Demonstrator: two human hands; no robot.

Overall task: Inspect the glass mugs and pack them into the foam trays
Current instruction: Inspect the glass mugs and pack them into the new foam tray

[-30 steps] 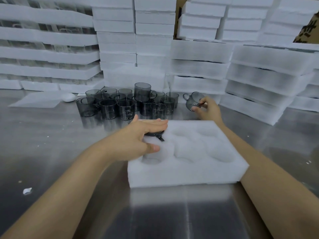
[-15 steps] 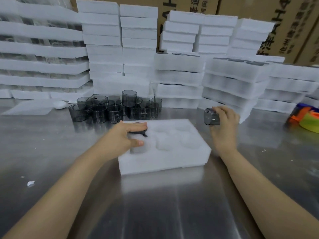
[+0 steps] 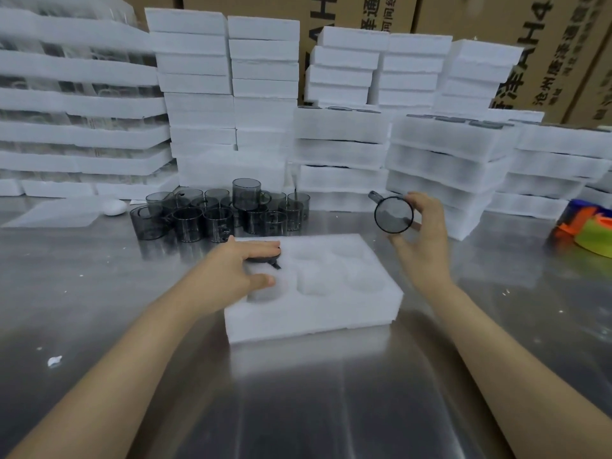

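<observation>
A smoky glass mug [image 3: 393, 213], tipped on its side above the steel table [image 3: 99, 293], is pinched in the raised right hand [image 3: 422, 240], while the left hand [image 3: 238, 270] lies flat, fingers straight, pressing a seated mug [image 3: 265, 259] into the foam tray [image 3: 331, 313].

Steel bench [image 3: 99, 293], reflective surface. Cardboard cartons [image 3: 546, 44] with printed black characters stand behind the bench's far edge. Orange-and-green object [image 3: 592, 233] at right edge, identity unclear. White oval object [image 3: 113, 207] near far left. Small white scrap [image 3: 54, 361] toward near left edge.
</observation>
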